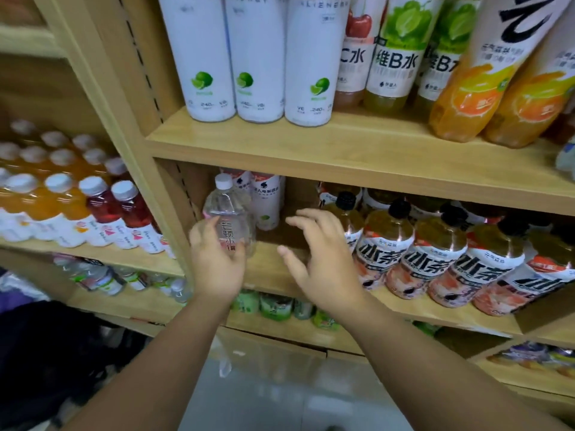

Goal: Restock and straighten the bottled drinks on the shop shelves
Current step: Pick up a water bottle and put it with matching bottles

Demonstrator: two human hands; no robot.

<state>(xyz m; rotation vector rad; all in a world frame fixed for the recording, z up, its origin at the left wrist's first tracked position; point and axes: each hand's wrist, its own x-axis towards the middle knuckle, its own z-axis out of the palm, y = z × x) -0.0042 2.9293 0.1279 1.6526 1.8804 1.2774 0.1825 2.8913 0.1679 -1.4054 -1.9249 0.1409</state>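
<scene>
A clear bottle (228, 213) with a white cap and a pink label stands upright at the left end of the middle shelf (273, 269). My left hand (214, 259) is wrapped around its lower part. My right hand (320, 259) hovers open with spread fingers over the bare gap on the shelf just right of it, touching nothing. Two white bottles (264, 200) stand behind the clear bottle. To the right of my right hand stands a row of black-capped tea bottles (385, 244) with orange and white labels.
The upper shelf (342, 144) carries white lime bottles (258, 57), vitamin water bottles (395, 51) and orange drink bottles (485, 76). The left shelving bay holds orange and red juice bottles (102, 203). Green-labelled bottles (273, 306) sit on the shelf below. A dark bag (46, 353) lies at lower left.
</scene>
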